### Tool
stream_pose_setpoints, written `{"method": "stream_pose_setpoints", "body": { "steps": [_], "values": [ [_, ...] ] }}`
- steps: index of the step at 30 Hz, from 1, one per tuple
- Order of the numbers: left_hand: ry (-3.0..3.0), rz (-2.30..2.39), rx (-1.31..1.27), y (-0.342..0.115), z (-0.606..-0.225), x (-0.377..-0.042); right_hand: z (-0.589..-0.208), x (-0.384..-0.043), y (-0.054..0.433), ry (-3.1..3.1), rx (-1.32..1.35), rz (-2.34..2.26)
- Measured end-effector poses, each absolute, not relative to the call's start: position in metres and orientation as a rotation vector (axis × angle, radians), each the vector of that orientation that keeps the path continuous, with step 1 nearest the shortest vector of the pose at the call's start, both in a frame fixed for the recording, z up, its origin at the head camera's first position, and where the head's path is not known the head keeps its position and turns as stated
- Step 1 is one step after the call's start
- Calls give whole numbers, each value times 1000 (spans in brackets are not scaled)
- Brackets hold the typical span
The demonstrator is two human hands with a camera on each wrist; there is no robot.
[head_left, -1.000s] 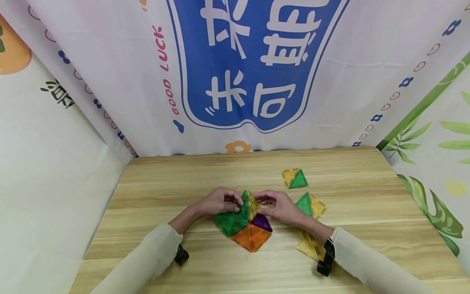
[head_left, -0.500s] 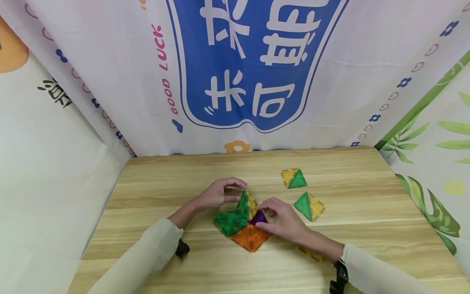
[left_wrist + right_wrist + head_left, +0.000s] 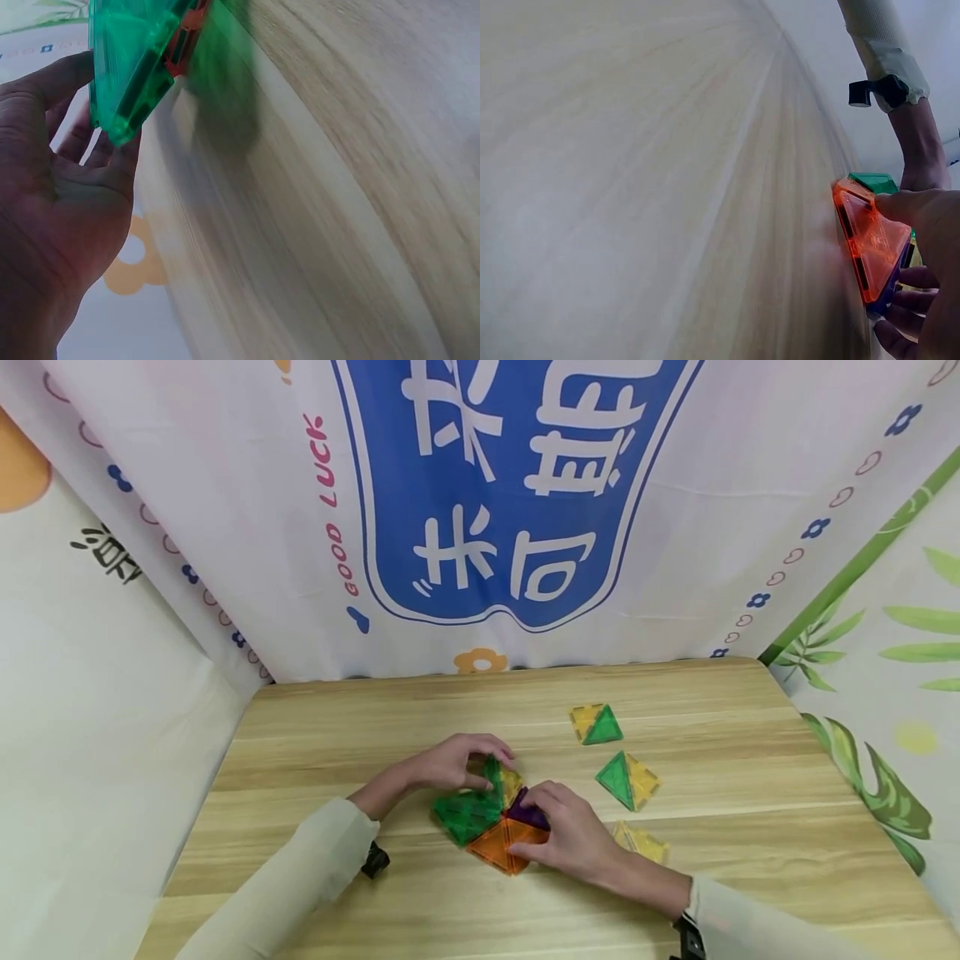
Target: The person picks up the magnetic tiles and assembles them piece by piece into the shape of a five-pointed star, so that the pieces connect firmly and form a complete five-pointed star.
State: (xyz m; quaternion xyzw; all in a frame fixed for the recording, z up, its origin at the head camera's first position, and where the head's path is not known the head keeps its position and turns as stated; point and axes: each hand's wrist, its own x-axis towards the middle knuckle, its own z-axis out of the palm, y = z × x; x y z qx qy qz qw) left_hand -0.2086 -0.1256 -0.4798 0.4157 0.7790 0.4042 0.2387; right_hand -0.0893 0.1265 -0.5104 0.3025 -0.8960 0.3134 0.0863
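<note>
A cluster of translucent magnetic tiles is joined at the table's middle. Green tiles (image 3: 463, 817) lie at its left, orange tiles (image 3: 491, 845) at the front, a purple tile (image 3: 531, 816) at the right and a yellow tile (image 3: 512, 783) at the back. My left hand (image 3: 452, 765) holds the raised green tile (image 3: 135, 60) at the back between thumb and fingers. Across the cluster's right side, my right hand (image 3: 576, 837) grips it, thumb on an orange tile (image 3: 874, 240) and fingers at the purple edge. Its far fingertips are partly hidden.
To the right lie three loose groups on the wooden table (image 3: 360, 910): a yellow-green pair (image 3: 602, 725) at the back, another green-yellow pair (image 3: 628, 781), and yellow tiles (image 3: 639, 843) beside my right forearm. A printed curtain (image 3: 285, 610) hangs behind the table.
My right hand has come from the yellow tile at the back down to the purple and orange tiles. My left hand has shifted up onto the raised green tile, which now stands lower.
</note>
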Motion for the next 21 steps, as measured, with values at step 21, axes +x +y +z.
{"method": "stream_pose_setpoints", "body": {
  "steps": [21],
  "values": [
    [2518,1097,1086,-175,-482,-186,-509,-150,130,-2767,1186,955]
  ]
}}
